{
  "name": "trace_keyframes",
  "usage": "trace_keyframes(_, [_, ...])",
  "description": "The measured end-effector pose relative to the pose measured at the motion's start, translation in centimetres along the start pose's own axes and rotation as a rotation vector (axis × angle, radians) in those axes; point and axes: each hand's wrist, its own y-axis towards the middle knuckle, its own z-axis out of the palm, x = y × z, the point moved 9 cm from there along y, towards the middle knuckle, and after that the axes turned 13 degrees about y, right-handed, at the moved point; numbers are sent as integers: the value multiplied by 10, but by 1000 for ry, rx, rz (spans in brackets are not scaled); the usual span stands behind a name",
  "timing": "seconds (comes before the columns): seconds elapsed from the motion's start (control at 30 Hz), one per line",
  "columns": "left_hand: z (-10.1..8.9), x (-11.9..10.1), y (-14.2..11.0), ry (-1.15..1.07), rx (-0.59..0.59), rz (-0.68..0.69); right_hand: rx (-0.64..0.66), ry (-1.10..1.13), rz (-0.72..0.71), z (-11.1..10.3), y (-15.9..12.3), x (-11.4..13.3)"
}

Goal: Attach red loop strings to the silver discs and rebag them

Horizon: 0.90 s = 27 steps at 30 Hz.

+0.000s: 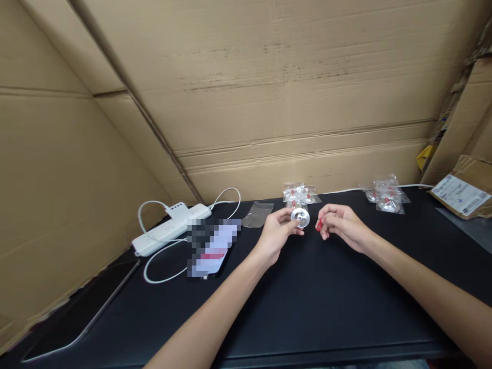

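My left hand [277,231] is closed on a shiny round metal disc [305,217] with a hole or fitting at its centre, gripped at the rim between thumb and fingers. Just to the right, my right hand [340,224] pinches a small red piece [319,224], too small to make out fully. The disc and the red piece are apart, both held above the black table. Behind my left hand lies a group of clear bags [295,193] with silvery discs and red bits inside. Another such group of bags [388,197] lies farther right.
An empty-looking clear bag [258,214] lies left of my left hand. A phone [215,251], partly blurred out, sits near a white power strip [169,233] with looping white cables. A dark tablet [84,310] is at far left, a labelled cardboard package [461,192] at right. Cardboard walls [288,77] enclose the table.
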Motion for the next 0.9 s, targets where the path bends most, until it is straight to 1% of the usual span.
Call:
trace_keyframes(0.13, [10,-1,-5,7,55,-10,-27,-23,1,-2,2,-5])
trace_keyframes(0.3, [23,-3,-9,-30,184,-1,-17,-65,-45,3,2,-3])
trace_keyframes(0.4, [27,-3,-11,-47,221,2,-23,-121,-74,1,3,-2])
trace_keyframes(0.47, [26,-3,-11,-47,217,3,-14,-202,-102,-1,4,-2])
trace_keyframes(0.63, [25,-2,-10,-37,207,12,9,-486,-213,2,2,3])
trace_keyframes(0.8, [25,0,-9,-51,209,22,0,-789,-353,11,-6,16])
trace_keyframes(0.9, [25,0,-9,-61,213,26,-19,-867,-418,14,-10,24])
